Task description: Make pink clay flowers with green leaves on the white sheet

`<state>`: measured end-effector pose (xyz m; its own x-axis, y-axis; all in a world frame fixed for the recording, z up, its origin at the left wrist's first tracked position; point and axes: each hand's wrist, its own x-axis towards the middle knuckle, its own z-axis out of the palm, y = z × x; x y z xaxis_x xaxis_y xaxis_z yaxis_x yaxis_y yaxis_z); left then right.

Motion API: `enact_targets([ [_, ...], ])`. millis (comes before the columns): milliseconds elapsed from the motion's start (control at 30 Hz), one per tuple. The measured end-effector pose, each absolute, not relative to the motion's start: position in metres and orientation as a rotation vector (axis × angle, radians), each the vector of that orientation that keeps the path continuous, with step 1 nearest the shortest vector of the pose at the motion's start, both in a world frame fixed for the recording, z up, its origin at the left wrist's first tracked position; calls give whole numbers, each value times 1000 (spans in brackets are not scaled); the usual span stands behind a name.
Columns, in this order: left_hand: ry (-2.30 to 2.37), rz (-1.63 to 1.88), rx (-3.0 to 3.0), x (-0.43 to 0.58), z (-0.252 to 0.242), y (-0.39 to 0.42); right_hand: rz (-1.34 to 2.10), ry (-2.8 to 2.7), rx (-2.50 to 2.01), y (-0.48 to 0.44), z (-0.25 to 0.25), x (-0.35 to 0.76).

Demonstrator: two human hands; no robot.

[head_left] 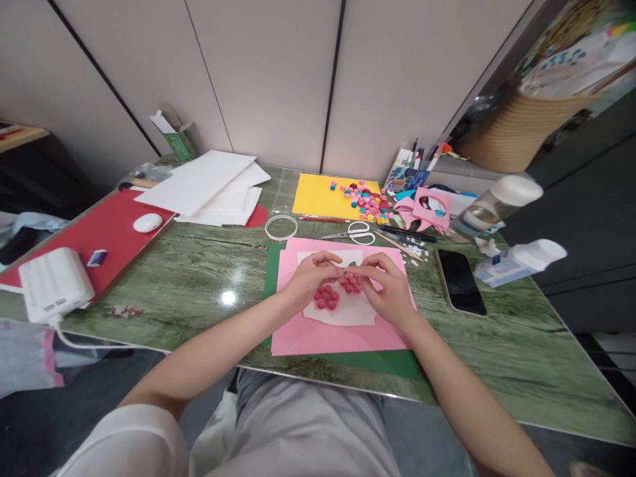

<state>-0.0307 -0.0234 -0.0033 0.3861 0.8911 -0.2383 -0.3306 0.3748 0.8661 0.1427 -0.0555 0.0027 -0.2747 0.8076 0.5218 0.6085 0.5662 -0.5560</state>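
My left hand (311, 275) and my right hand (385, 285) meet over a white paper piece (348, 313) that lies on a pink sheet (318, 334) on a green sheet. Both hands are curled, fingertips pinched together near a small green bit between them; what they hold is too small to name. Two clusters of red rolled paper coils (326, 297) (351, 283) sit on the white piece just below my fingers.
Scissors (354, 232), a white ring (281, 226) and a yellow sheet (318, 195) with several coloured coils lie behind. A black phone (461, 281) and white bottles (519, 262) are at the right. White sheets (209, 182), a mouse (148, 222) and a white box (54, 283) are left.
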Motion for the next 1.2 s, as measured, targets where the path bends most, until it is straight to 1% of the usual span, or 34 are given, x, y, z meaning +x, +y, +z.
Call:
enact_targets([
  [767,761,986,933,-31,-9,-24,-10,-2040,-1098,-55,-9,146],
  [1033,759,999,948,-31,-11,-23,-220,-2089,-1083,-54,-17,150],
  [1200,756,1007,958,-30,-7,-25,-269,-2161,-1154,-56,-17,151],
])
